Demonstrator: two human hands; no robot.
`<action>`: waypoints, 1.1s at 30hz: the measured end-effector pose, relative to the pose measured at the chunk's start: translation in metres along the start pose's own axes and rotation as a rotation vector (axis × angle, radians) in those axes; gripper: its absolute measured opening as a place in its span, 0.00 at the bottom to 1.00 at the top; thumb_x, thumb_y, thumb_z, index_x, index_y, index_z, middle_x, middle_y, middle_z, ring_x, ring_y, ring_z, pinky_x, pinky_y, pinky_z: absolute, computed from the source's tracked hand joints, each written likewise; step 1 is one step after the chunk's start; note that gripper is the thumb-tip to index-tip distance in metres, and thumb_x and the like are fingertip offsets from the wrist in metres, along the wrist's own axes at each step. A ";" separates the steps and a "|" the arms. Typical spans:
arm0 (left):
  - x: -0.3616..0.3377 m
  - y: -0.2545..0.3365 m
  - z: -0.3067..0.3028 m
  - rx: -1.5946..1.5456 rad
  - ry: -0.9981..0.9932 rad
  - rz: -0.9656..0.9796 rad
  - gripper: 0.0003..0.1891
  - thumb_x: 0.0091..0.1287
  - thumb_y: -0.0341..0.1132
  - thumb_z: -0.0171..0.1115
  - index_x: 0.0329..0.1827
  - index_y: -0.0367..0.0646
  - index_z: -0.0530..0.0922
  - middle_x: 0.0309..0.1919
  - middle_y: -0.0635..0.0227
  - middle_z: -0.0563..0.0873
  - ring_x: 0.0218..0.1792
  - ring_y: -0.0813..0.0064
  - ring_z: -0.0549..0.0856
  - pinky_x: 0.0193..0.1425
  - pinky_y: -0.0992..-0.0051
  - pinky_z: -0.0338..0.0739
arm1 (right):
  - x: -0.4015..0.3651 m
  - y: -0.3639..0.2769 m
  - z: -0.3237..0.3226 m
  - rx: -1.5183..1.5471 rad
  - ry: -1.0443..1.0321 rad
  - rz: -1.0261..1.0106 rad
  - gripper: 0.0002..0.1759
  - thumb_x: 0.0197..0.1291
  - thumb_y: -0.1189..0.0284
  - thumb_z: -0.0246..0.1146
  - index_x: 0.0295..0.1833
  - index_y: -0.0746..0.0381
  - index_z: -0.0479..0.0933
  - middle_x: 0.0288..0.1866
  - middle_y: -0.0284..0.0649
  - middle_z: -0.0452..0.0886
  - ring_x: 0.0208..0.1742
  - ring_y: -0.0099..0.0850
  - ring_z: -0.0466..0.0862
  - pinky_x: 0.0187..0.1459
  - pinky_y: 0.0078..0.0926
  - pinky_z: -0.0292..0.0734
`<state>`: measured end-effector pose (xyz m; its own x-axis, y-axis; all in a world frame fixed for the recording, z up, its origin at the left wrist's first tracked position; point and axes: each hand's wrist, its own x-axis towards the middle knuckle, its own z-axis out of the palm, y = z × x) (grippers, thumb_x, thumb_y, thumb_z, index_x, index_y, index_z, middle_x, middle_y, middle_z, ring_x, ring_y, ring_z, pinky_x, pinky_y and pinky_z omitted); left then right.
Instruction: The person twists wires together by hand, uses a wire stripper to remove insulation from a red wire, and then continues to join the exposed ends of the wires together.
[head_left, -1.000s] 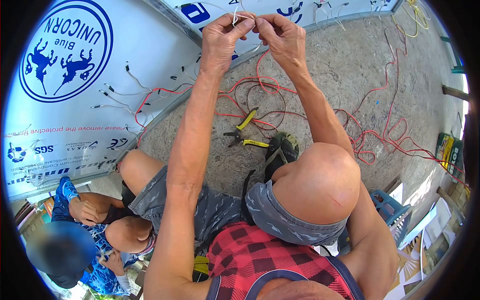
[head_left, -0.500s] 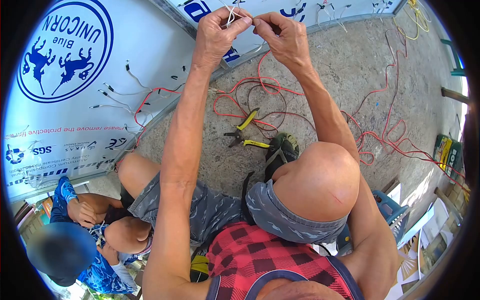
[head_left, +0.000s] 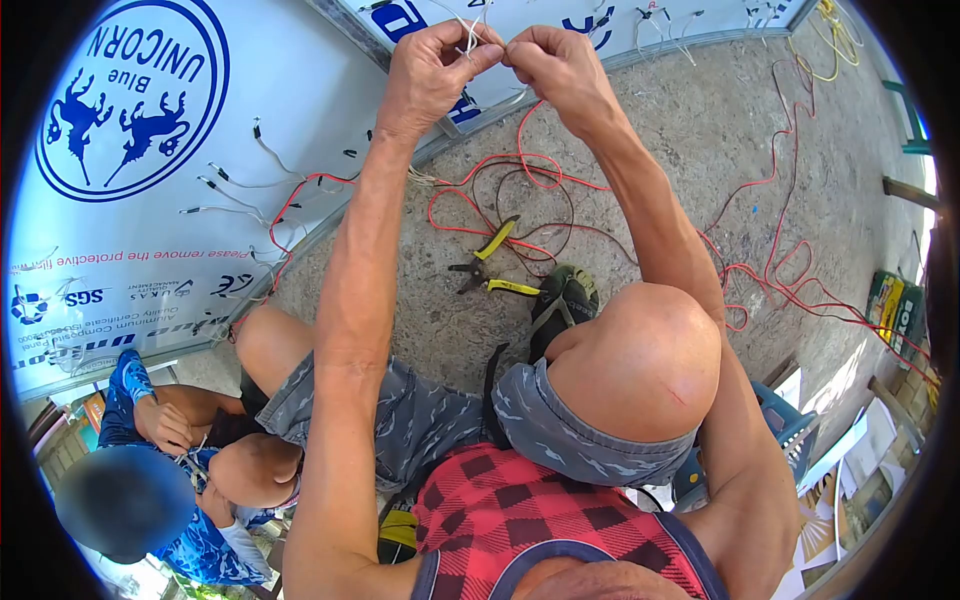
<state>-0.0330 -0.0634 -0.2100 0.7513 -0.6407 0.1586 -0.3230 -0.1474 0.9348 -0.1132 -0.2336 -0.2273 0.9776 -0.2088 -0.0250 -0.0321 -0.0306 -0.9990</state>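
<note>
At the top centre, my left hand (head_left: 438, 80) is closed in a pinch on thin white wires (head_left: 472, 38), which stick up past its fingers. My right hand (head_left: 562, 75) meets it fingertip to fingertip, closed with its fingers curled in. Whatever is between the right fingertips is too small to make out. Both hands are above the edge of a white panel (head_left: 655, 25) with wire ends coming out of it. Below them on the concrete floor lie yellow-handled pliers (head_left: 483, 268) with their handles spread.
Red wire (head_left: 765, 275) runs loosely across the floor at the right. A larger printed panel (head_left: 300, 80) with several wire leads stands at left. A co-worker in blue (head_left: 205, 545) sits at lower left. A green box (head_left: 895, 310) is at far right.
My right hand has turned, its fingers now curled more tightly at the meeting point. My left hand has shifted only slightly. The pliers have stayed put.
</note>
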 end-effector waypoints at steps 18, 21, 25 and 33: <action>-0.006 -0.003 0.002 -0.380 0.037 -0.087 0.07 0.67 0.33 0.69 0.37 0.38 0.86 0.25 0.76 0.81 0.22 0.86 0.75 0.27 0.83 0.70 | -0.018 0.007 0.013 -0.723 0.380 -0.923 0.17 0.52 0.75 0.75 0.49 0.61 0.82 0.42 0.36 0.84 0.39 0.36 0.81 0.42 0.34 0.77; -0.007 -0.002 0.002 -0.336 0.025 -0.087 0.07 0.67 0.34 0.69 0.37 0.38 0.86 0.26 0.76 0.81 0.22 0.86 0.76 0.27 0.83 0.70 | -0.014 0.011 0.013 -0.793 0.419 -1.017 0.13 0.51 0.72 0.75 0.43 0.58 0.82 0.37 0.33 0.82 0.38 0.35 0.80 0.40 0.34 0.76; -0.007 -0.002 0.002 -0.334 -0.007 -0.101 0.07 0.67 0.34 0.69 0.38 0.39 0.85 0.25 0.75 0.82 0.23 0.86 0.76 0.28 0.83 0.70 | -0.021 0.008 0.024 -0.563 0.364 -0.704 0.05 0.58 0.75 0.69 0.38 0.61 0.79 0.34 0.34 0.80 0.35 0.31 0.79 0.35 0.29 0.73; -0.009 -0.004 0.003 -0.353 -0.004 -0.067 0.08 0.68 0.36 0.69 0.40 0.40 0.86 0.25 0.76 0.81 0.26 0.86 0.77 0.32 0.82 0.72 | -0.030 -0.003 0.018 0.256 0.035 0.064 0.16 0.67 0.67 0.65 0.51 0.67 0.77 0.43 0.38 0.80 0.41 0.25 0.78 0.35 0.24 0.73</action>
<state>-0.0400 -0.0592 -0.2162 0.7617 -0.6412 0.0928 -0.0538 0.0801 0.9953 -0.1389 -0.2096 -0.2240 0.9674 -0.2358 -0.0920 -0.0362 0.2309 -0.9723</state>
